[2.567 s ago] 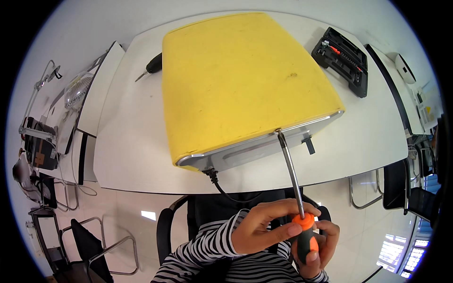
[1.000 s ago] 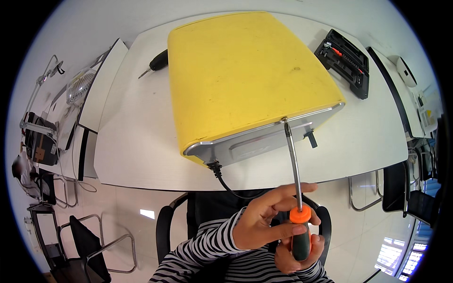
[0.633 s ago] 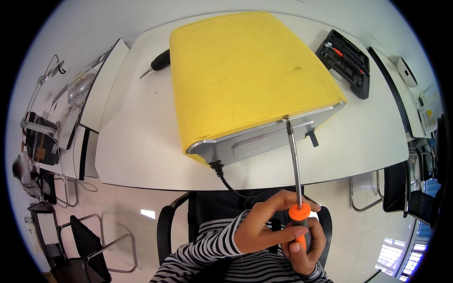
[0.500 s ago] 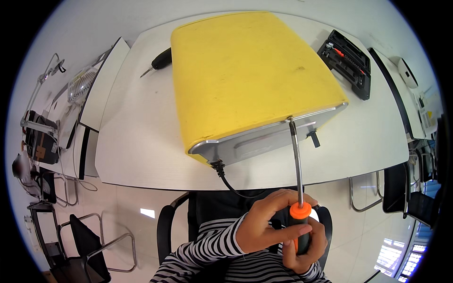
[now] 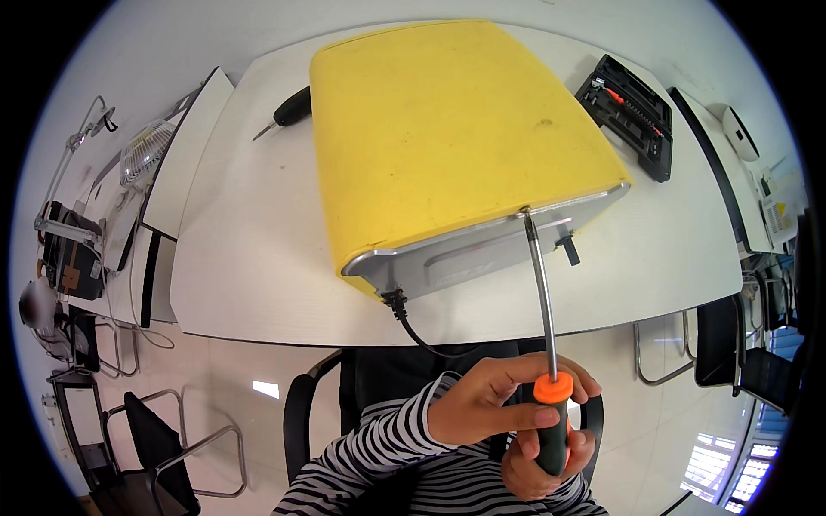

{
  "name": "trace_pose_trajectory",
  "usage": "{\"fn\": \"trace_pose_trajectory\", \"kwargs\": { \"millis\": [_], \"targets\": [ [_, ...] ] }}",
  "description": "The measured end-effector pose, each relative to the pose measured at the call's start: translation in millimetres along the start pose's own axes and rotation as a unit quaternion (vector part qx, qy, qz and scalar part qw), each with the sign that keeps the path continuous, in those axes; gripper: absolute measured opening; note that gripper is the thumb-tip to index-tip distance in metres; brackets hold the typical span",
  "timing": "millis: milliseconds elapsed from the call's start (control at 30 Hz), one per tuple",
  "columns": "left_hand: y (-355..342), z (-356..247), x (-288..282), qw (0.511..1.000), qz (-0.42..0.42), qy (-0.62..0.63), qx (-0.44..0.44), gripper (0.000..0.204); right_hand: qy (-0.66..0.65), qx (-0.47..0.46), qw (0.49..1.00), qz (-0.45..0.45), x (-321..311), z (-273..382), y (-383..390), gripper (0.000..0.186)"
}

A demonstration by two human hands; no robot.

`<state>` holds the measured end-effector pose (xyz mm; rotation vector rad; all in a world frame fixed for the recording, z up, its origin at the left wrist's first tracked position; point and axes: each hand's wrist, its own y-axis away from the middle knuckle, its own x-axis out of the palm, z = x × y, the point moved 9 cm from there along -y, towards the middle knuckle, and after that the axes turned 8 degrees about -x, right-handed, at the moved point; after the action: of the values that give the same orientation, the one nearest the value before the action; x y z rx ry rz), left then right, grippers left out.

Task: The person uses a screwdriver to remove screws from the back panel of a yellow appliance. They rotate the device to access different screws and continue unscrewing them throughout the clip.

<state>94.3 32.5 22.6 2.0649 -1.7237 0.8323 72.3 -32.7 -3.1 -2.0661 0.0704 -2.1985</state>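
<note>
Both hands close around one long screwdriver with a black grip and orange collar (image 5: 551,413) at the lower centre-right of the frame: the left hand (image 5: 490,404) wraps the collar from the side, the right hand (image 5: 538,456) cups the butt of the grip from below. Its steel shaft rises to the upper edge of the grey metal rear panel of a large yellow box-shaped appliance (image 5: 456,146), which lies on the white surface (image 5: 249,249) and fills the middle of the frame.

The tip appears to sit at the seam where yellow shell meets metal panel. With so long a shaft held at a slant, I judge the tip could slip out of the screw head and scratch the panel or round the screw; a hard push might also shove the appliance toward the far edge. The black power cord (image 5: 413,322) hanging off the near edge could snag.

Compared with the earliest frame, the appliance has turned slightly and sits further right, and the shaft stands steeper.
</note>
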Motion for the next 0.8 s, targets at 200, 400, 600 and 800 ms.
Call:
{"fn": "trace_pose_trajectory", "kwargs": {
  "millis": [200, 400, 600, 800],
  "targets": [
    [9.6, -8.3, -10.3, 0.991, -0.062, -0.112, 0.023, 0.033, 0.549, -0.122, 0.818, -0.121, 5.9, 34.5, -3.9, 0.033],
    [17.7, -21.2, -22.3, 0.954, -0.171, -0.233, 0.078, 0.028, 0.881, -0.203, 0.417, -0.088, 39.8, 48.5, -8.8, 0.037],
    [13.7, -10.4, -26.1, 0.982, -0.134, -0.127, 0.048, 0.031, 0.932, -0.265, 0.238, -0.067, 51.4, 45.1, -4.5, 0.044],
    [8.4, -5.9, -11.7, 0.998, -0.065, 0.003, 0.027, 0.034, 0.467, -0.189, 0.859, -0.097, -6.7, 37.8, -1.2, 0.056]
  ]
}}
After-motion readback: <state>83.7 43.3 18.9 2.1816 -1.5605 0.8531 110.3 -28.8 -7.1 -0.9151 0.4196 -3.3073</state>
